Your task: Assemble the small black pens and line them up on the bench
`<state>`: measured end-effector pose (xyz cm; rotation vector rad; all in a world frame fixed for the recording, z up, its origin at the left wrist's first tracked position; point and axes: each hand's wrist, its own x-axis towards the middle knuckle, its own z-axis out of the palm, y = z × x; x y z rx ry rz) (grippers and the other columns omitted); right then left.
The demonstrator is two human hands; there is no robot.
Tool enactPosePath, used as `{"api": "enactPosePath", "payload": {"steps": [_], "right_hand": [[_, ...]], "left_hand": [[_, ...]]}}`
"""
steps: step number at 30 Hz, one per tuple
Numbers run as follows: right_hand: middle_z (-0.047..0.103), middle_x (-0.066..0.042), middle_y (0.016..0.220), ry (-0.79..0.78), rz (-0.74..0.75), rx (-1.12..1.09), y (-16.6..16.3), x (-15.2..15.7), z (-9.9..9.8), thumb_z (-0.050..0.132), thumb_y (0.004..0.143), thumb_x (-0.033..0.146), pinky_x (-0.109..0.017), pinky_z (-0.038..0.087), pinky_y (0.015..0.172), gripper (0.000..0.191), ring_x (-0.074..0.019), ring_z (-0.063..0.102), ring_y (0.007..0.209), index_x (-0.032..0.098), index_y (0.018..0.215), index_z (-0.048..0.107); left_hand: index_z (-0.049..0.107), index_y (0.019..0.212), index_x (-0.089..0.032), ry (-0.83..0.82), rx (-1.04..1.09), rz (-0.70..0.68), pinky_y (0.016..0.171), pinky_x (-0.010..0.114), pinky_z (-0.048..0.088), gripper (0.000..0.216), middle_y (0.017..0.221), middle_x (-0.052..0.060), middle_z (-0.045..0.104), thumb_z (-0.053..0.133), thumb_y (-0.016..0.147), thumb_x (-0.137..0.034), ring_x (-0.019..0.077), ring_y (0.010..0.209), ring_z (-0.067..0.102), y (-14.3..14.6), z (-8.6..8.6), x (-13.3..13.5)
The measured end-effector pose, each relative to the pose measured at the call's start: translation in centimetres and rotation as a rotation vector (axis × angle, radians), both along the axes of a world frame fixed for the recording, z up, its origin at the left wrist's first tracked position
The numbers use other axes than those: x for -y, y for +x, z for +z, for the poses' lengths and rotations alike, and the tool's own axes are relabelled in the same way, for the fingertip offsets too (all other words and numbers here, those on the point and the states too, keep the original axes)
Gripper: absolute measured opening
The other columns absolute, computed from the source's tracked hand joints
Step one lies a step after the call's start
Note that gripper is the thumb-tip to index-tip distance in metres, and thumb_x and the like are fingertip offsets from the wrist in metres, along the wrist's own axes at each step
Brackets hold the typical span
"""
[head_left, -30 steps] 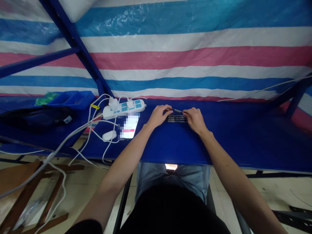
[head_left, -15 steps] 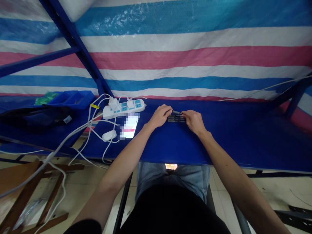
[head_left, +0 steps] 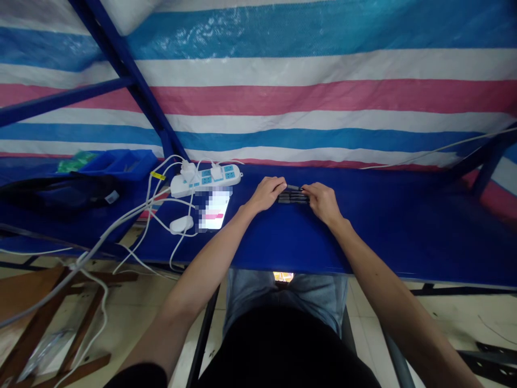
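Against a second ago, the pen (head_left: 294, 187) sits lower and more level, apparently nearer lining up with the pen row (head_left: 293, 198), twelve o'clock on the worktop (head_left: 291, 237). Left hand (head_left: 267, 194): clamped on its nine-o'clock end; right hand (head_left: 322, 199): pinching its three-o'clock end. Yellow cable tag (head_left: 158, 175), nine o'clock of the pens: illegible. No brand readable.

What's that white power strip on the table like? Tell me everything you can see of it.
The power strip is long, white and rounded, apparently plastic, with pale blue socket faces and a small loop at its right end. It lies flat, slightly slanted, on the blue table, left of the left hand and apart from it. Two white plugs sit in it; thin white cables cross it.
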<state>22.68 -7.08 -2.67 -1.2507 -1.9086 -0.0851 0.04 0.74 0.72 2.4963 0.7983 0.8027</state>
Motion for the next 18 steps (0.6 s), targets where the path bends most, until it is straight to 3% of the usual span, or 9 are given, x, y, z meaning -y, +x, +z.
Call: {"api": "enactPosePath", "payload": {"steps": [6, 18], "right_hand": [[0.07, -0.008, 0.079, 0.069, -0.038, -0.001, -0.7, 0.3, 0.4, 0.047, 0.105, 0.026, -0.033, 0.047, 0.071, 0.031, -0.0217, 0.06, 0.076, 0.019, 0.099, 0.077], [0.07, -0.009, 0.081, 0.123, -0.099, 0.095, -1.3, 0.3, 0.5, 0.044, 0.107, 0.024, -0.034, 0.046, 0.071, 0.034, -0.0219, 0.058, 0.076, 0.017, 0.098, 0.075]], "left_hand": [[0.051, 0.075, -0.019, -0.085, 0.125, 0.002, 0.069, 0.031, 0.034, 0.045, 0.069, -0.001, 0.056, 0.038, 0.108, -0.047, 0.0166, 0.068, 0.052, 0.3, 0.4, 0.5], [0.044, 0.069, -0.02, -0.136, 0.197, 0.067, 0.064, 0.032, 0.028, 0.052, 0.06, -0.003, 0.044, 0.038, 0.107, -0.055, 0.0151, 0.059, 0.044, 0.6, -0.1, 0.5]]}}
